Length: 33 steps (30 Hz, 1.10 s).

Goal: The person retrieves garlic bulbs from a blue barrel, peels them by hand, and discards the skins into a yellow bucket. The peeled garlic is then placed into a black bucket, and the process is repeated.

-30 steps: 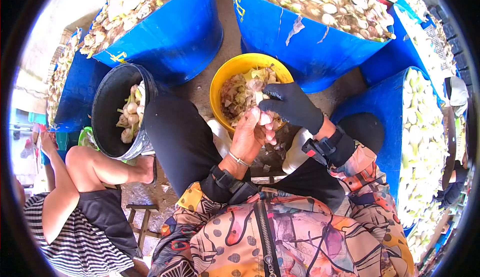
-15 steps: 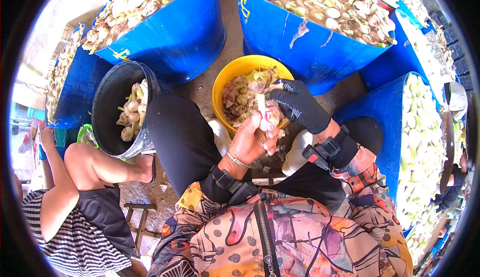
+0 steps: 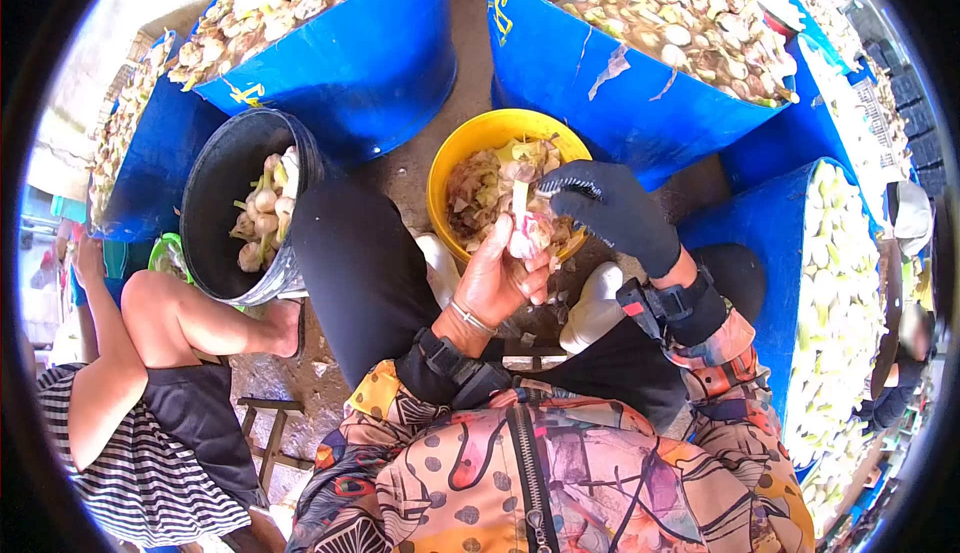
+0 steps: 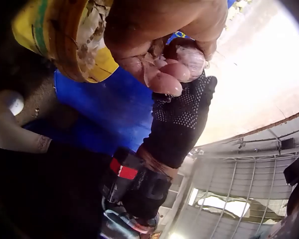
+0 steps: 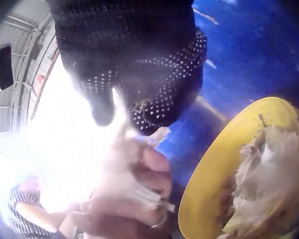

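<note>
My bare left hand [image 3: 497,293] holds a garlic bulb [image 3: 530,239] with a pale cut stem pointing up, thumb along one side and fingertips below. In the left wrist view the bulb [image 4: 190,60] shows between the fingers, with loose skin on them. My right hand [image 3: 622,215], in a black dotted glove, is bent beside the bulb. In the right wrist view its thumb stands apart from the curled glove fingers [image 5: 162,107], a scrap of peel clinging there. Under both hands is a yellow bucket [image 3: 437,173] holding garlic skins [image 3: 480,188].
A black bucket [image 3: 215,193] with several garlic bulbs [image 3: 265,208] stands left of my knee. Large blue barrels [image 3: 345,88] full of garlic surround the front and the right barrel [image 3: 745,223] is close by. Another seated person [image 3: 150,433] is at left, near a small stool [image 3: 265,433].
My right hand has drawn back to the right, away from the bulb. My left hand has turned the bulb so its stem points up.
</note>
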Tool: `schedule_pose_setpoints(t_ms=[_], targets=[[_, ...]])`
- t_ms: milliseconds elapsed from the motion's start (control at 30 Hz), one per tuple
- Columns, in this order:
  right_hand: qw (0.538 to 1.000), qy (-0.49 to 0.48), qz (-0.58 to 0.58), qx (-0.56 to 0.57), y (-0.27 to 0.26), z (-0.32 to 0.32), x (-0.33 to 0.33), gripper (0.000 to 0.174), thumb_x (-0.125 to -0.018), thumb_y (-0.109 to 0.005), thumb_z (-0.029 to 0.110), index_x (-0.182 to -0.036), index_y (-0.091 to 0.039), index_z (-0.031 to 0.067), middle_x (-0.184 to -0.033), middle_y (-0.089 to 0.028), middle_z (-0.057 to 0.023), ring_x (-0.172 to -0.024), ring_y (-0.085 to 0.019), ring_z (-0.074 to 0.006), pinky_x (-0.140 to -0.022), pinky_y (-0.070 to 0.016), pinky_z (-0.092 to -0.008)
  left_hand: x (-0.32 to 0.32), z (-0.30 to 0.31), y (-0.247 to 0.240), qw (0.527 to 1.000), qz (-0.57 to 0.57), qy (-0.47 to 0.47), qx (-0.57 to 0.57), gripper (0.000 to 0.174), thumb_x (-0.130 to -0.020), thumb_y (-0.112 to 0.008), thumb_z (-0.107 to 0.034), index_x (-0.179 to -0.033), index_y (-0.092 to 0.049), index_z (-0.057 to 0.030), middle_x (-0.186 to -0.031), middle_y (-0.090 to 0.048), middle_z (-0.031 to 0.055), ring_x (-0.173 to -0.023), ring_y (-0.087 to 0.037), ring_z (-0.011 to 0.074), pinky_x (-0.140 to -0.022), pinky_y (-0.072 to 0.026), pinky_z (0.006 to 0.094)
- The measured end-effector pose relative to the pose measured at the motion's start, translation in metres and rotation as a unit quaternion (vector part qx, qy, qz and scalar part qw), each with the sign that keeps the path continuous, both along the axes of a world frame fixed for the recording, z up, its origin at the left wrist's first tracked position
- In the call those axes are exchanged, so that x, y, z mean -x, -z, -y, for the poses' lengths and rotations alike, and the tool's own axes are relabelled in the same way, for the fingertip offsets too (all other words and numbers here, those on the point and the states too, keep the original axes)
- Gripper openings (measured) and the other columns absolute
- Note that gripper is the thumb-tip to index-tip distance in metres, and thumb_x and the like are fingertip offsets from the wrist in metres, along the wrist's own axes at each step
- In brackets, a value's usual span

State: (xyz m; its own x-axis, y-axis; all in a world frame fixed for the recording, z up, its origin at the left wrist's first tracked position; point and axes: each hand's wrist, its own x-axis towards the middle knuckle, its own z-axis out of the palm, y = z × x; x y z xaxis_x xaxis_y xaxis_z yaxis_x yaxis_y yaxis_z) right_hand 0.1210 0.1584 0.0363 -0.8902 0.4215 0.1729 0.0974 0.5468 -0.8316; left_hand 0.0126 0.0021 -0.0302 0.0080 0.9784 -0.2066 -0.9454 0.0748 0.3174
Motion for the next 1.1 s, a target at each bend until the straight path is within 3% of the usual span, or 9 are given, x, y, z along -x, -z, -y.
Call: schedule_pose_setpoints(t_ms=[67, 167, 467, 567, 667, 800, 933, 967, 1100], targets=[[0.999, -0.021, 0.024, 0.011, -0.012, 0.011, 0.001, 0.024, -0.081, -0.061, 0.022, -0.099, -0.064, 0.0066, -0.082, -0.065, -0.0140, -0.073, -0.064, -0.0284, -0.065, -0.0491, -0.0360, -0.001, -0.002, 0.008, 1.000, -0.003, -0.001, 0.023, 0.050, -0.088, -0.043, -0.057, -0.091, -0.057, -0.0088, -0.068, -0.049, 0.0033, -0.053, -0.047, 0.0148, -0.045, -0.0396, 0.0303], [0.986, 0.009, 0.055, -0.154, 0.002, 0.020, 0.005, 0.020, -0.082, -0.058, 0.025, -0.088, -0.063, 0.0065, -0.076, -0.063, -0.0142, -0.069, -0.062, -0.0320, -0.060, -0.0476, -0.0404, -0.004, -0.006, 0.012, 0.997, -0.060, -0.025, 0.033, 0.039, -0.090, -0.048, -0.048, -0.084, -0.054, -0.0097, -0.068, -0.051, 0.0034, -0.051, -0.050, 0.0161, -0.047, -0.0466, 0.0336], [0.986, 0.042, 0.040, -0.154, 0.018, 0.022, 0.007, 0.019, -0.085, -0.052, 0.022, -0.078, -0.059, 0.0058, -0.070, -0.060, -0.0160, -0.065, -0.058, -0.0360, -0.056, -0.0446, -0.0438, -0.013, -0.008, 0.010, 0.996, -0.043, -0.044, 0.057, 0.035, -0.091, -0.048, -0.044, -0.082, -0.053, -0.0102, -0.067, -0.050, 0.0030, -0.051, -0.050, 0.0159, -0.046, -0.0451, 0.0325], [0.998, 0.004, 0.045, -0.047, 0.012, 0.014, 0.007, 0.018, -0.085, -0.051, 0.018, -0.082, -0.061, 0.0038, -0.070, -0.060, -0.0163, -0.062, -0.059, -0.0321, -0.057, -0.0454, -0.0399, -0.011, -0.007, 0.006, 0.999, -0.021, -0.007, 0.036, 0.039, -0.089, -0.047, -0.049, -0.089, -0.053, -0.0108, -0.067, -0.050, 0.0025, -0.049, -0.047, 0.0152, -0.044, -0.0429, 0.0317], [0.995, 0.002, -0.080, 0.062, 0.032, 0.000, 0.006, 0.018, -0.085, -0.052, 0.016, -0.088, -0.062, 0.0016, -0.073, -0.062, -0.0148, -0.061, -0.059, -0.0256, -0.059, -0.0462, -0.0362, -0.007, -0.005, 0.001, 0.999, 0.038, 0.032, -0.018, 0.047, -0.088, -0.044, -0.056, -0.097, -0.053, -0.0101, -0.067, -0.050, 0.0021, -0.048, -0.046, 0.0147, -0.043, -0.0413, 0.0317], [0.996, 0.074, 0.047, 0.022, 0.021, -0.010, -0.002, 0.027, -0.086, -0.053, 0.015, -0.109, -0.059, 0.0017, -0.083, -0.065, -0.0123, -0.069, -0.061, -0.0195, -0.066, -0.0483, -0.0341, -0.004, -0.002, -0.001, 0.998, 0.031, 0.050, -0.010, 0.055, -0.088, -0.036, -0.062, -0.100, -0.053, -0.0113, -0.065, -0.046, 0.0010, -0.046, -0.044, 0.0143, -0.042, -0.0392, 0.0313], [0.991, -0.050, 0.032, 0.123, 0.019, 0.006, -0.006, 0.037, -0.084, -0.057, 0.011, -0.119, -0.054, 0.0004, -0.100, -0.063, -0.0096, -0.087, -0.054, -0.0112, -0.080, -0.0453, -0.0291, -0.002, -0.002, 0.002, 0.996, 0.054, 0.048, -0.044, 0.054, -0.088, -0.038, -0.060, -0.103, -0.053, -0.0110, -0.067, -0.050, 0.0021, -0.048, -0.046, 0.0157, -0.042, -0.0407, 0.0328], [0.993, -0.057, 0.040, 0.099, 0.015, 0.007, -0.006, 0.038, -0.086, -0.058, 0.021, -0.119, -0.054, 0.0035, -0.106, -0.062, -0.0146, -0.094, -0.060, -0.0197, -0.083, -0.0464, -0.0319, -0.002, -0.001, 0.002, 0.996, 0.062, 0.050, -0.047, 0.054, -0.088, -0.038, -0.060, -0.103, -0.053, -0.0113, -0.067, -0.050, 0.0021, -0.049, -0.046, 0.0158, -0.042, -0.0408, 0.0330], [0.985, -0.073, 0.075, 0.135, 0.012, 0.009, -0.011, 0.047, -0.081, -0.065, 0.029, -0.118, -0.054, 0.0032, -0.107, -0.062, -0.0153, -0.096, -0.060, -0.0243, -0.084, -0.0459, -0.0337, -0.003, -0.005, 0.001, 0.999, 0.015, 0.029, 0.001, 0.048, -0.091, -0.037, -0.056, -0.101, -0.054, -0.0130, -0.067, -0.050, 0.0012, -0.049, -0.047, 0.0155, -0.043, -0.0415, 0.0337]])
